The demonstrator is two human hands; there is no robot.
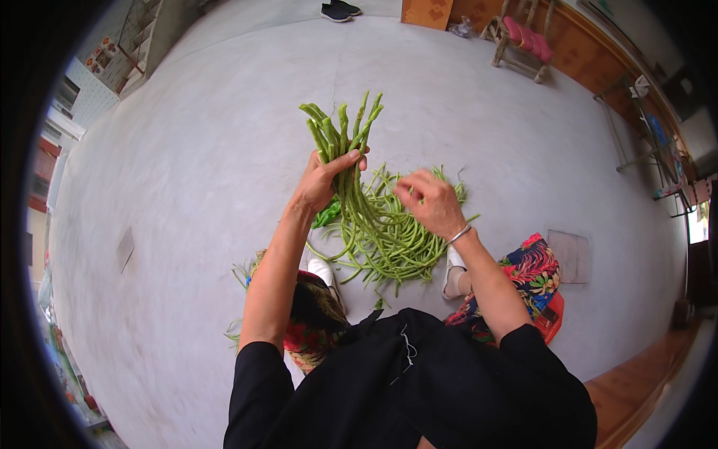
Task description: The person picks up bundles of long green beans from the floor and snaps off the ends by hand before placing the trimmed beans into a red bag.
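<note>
My left hand point(331, 174) is closed around a bundle of long green beans point(354, 196), its thumb across the stems. The upper ends fan out above the fist, and the long lower parts hang over a loose pile. That pile of long beans point(398, 252) lies on the floor between my feet. My right hand point(429, 199), with a metal bangle point(460, 233) at the wrist, hovers over the pile's right side with fingers curled; whether something thin is between the fingertips cannot be told. A bright green plastic bag point(328, 213) shows partly behind the bundle.
White shoes point(321, 271) flank the pile. More beans point(234, 325) lie beside my left leg, and a red object point(552, 320) is beside my right leg. Farther off are dark shoes point(336, 12), a wooden chair point(513, 42) with a pink cushion, and stairs at the upper left.
</note>
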